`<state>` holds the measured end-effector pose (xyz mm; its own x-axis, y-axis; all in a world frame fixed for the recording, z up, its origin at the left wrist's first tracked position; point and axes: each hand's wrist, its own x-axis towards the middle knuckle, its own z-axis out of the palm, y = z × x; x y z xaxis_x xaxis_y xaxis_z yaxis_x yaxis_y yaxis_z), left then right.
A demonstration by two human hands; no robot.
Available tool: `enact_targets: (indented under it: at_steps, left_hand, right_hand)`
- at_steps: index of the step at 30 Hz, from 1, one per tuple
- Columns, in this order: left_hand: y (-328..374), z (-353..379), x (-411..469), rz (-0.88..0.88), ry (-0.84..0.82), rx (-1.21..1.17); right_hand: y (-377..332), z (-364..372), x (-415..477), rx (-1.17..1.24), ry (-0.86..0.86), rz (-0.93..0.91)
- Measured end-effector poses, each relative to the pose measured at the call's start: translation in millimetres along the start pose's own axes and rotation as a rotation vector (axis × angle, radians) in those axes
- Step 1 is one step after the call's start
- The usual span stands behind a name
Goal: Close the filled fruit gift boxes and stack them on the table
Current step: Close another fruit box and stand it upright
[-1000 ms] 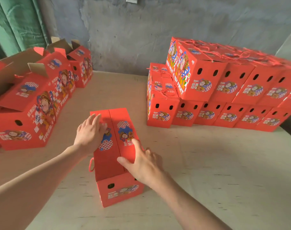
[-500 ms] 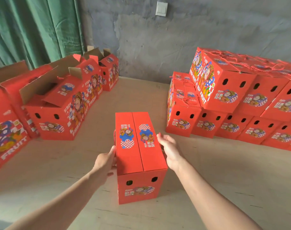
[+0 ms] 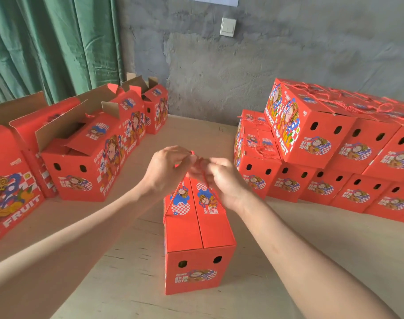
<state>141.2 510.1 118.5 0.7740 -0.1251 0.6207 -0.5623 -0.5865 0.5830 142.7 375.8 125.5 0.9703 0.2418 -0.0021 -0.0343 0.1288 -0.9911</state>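
Observation:
A red fruit gift box (image 3: 197, 236) stands on the table (image 3: 311, 261) in front of me, both top flaps shut. Its red rope handles (image 3: 173, 196) rise from the box sides to my hands. My left hand (image 3: 166, 169) and my right hand (image 3: 219, 178) meet above the far half of the lid, each pinching the rope. The rope ends between my fingers are partly hidden. A stack of closed red boxes (image 3: 316, 137) in two layers stands at the right.
Several open red boxes (image 3: 90, 155) with raised flaps line the left side of the table, one large box (image 3: 9, 180) nearest me. A green curtain (image 3: 46, 47) and a grey wall with a switch (image 3: 228, 26) stand behind.
My hands left the sides of the box and rose above the lid, bringing the rope handles together. The view tilted up and the box sits lower in view.

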Motion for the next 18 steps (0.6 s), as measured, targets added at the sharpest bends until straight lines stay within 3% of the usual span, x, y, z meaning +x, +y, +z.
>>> enact_targets:
  at_steps: [4,7,9,12,18]
  left_hand:
    - [-10,-8,-8,0.100,-0.045,0.076]
    - [-28,-3,-23,-0.129,0.070,0.086]
    - [-41,8,-45,-0.313,-0.054,0.049]
    - [-61,28,-79,-0.256,-0.375,0.176]
    - [-65,25,-63,-0.141,-0.282,0.105]
  right_hand:
    - [-2,5,2,0.004,-0.162,0.208]
    - [-12,4,10,0.096,-0.039,0.295]
    - [-20,3,15,0.091,0.043,0.268]
    - [-26,6,23,-0.017,0.107,0.187]
    - [-52,18,40,-0.124,0.128,0.001]
